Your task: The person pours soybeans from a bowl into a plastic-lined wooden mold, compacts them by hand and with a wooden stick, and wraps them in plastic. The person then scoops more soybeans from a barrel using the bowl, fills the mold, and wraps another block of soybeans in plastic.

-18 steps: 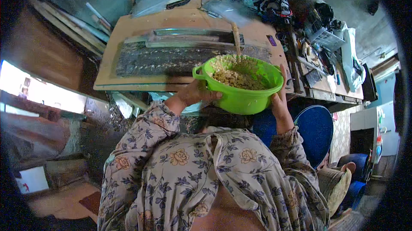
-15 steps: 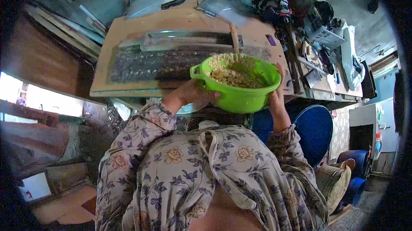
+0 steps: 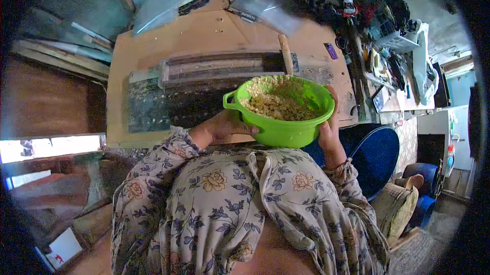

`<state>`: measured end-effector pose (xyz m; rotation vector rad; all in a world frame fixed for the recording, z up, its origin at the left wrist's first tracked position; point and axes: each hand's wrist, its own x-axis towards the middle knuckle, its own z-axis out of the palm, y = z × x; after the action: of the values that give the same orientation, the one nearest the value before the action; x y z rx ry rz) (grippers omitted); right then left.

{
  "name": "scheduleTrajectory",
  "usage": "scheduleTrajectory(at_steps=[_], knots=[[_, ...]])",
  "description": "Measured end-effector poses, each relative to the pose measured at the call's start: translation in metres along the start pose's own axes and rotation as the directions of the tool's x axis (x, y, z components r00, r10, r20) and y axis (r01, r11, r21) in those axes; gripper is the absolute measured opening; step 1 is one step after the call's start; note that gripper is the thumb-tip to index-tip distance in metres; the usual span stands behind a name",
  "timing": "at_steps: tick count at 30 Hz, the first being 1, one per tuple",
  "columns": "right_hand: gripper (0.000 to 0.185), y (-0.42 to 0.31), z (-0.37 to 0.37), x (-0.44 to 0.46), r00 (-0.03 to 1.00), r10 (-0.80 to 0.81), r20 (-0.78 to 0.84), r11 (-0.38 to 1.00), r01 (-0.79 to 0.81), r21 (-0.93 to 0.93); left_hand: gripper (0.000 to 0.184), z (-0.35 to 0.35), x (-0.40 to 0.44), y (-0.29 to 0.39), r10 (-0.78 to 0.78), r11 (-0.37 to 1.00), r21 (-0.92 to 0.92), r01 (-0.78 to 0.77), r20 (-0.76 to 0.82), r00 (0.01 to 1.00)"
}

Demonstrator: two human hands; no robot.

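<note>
A green plastic basin (image 3: 286, 133) with a loop handle is held in front of my chest, its rim tilted a little. Inside lies a pale yellow, crumbly mixture (image 3: 278, 104), some of it stuck to the far wall. My left hand (image 3: 227, 125) grips the basin's left side below the handle, thumb along the outside. On the right side my right hand (image 3: 331, 124) clasps the wall, with fingers up near the rim. Just beyond the basin are a dark, crumb-strewn sheet (image 3: 148, 104) with a rectangular frame (image 3: 168, 73) on it, and a wooden stick (image 3: 286, 55).
A wooden table (image 3: 199, 35) carries these things, with clear plastic sheets (image 3: 265, 12) at its back. To the right stand a side table with a grey crate (image 3: 400, 42) and clutter, and a purple packet (image 3: 332, 51). Blue barrels (image 3: 375, 160) stand below right.
The basin now sits slightly lower in view and nearer my body, still in both hands. The camera view has shifted, so the table appears closer.
</note>
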<state>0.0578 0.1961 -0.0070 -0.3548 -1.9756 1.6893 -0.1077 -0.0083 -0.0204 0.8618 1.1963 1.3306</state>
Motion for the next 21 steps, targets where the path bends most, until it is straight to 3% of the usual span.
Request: scheduleTrajectory(at_steps=[2, 5, 8, 9, 11, 12, 13, 15, 16, 20, 21], knots=[[0.094, 0.000, 0.006, -0.001, 0.999, 0.027, -0.030, 1.000, -0.027, 0.005, 0.066, 0.002, -0.004, 0.021, -0.072, 0.986, -0.160, 0.056, -0.096, 0.993], [0.092, -0.001, 0.011, 0.003, 0.998, 0.030, -0.051, 0.999, -0.032, -0.034, 0.066, -0.013, 0.005, -0.003, -0.025, 0.950, -0.311, 0.028, 0.014, 1.000], [0.086, -0.012, 0.017, 0.009, 0.993, 0.059, -0.102, 0.998, -0.062, -0.033, 0.065, -0.022, 0.007, 0.018, -0.027, 0.976, -0.214, 0.033, 0.027, 0.999], [0.083, -0.023, 0.021, 0.016, 0.994, 0.003, -0.112, 1.000, -0.007, -0.029, 0.065, -0.024, 0.006, 0.032, -0.027, 0.976, -0.213, 0.035, 0.039, 0.999], [0.080, -0.025, 0.024, 0.028, 0.991, -0.033, -0.128, 0.999, 0.030, -0.027, 0.063, -0.028, 0.002, 0.051, 0.140, 0.975, -0.163, -0.152, -0.084, 0.987], [0.079, -0.021, 0.023, 0.034, 0.988, 0.083, -0.129, 0.992, -0.094, -0.087, 0.060, -0.046, 0.013, 0.043, 0.011, 1.000, -0.005, -0.010, 0.052, 0.999], [0.077, -0.017, 0.024, 0.031, 0.970, 0.203, -0.137, 0.965, -0.222, -0.143, 0.060, -0.041, 0.007, 0.028, -0.005, 1.000, -0.017, 0.006, 0.060, 0.998], [0.078, -0.001, 0.029, 0.033, 0.986, -0.017, -0.165, 0.977, -0.019, -0.212, 0.060, -0.045, 0.016, 0.020, 0.133, 0.985, -0.098, -0.144, -0.117, 0.984], [0.079, 0.001, 0.027, 0.035, 0.988, -0.006, -0.154, 0.976, -0.028, -0.216, 0.060, -0.055, 0.016, 0.018, -0.014, 0.994, -0.107, 0.016, 0.017, 1.000], [0.080, -0.003, 0.028, 0.035, 0.988, 0.049, -0.148, 0.980, -0.076, -0.182, 0.059, -0.052, 0.013, 0.021, -0.058, 0.987, -0.154, 0.052, -0.034, 0.998], [0.080, -0.008, 0.030, 0.042, 0.989, 0.043, -0.143, 0.981, -0.069, -0.183, 0.057, -0.050, 0.009, 0.031, 0.004, 0.987, -0.162, -0.014, -0.060, 0.998]])
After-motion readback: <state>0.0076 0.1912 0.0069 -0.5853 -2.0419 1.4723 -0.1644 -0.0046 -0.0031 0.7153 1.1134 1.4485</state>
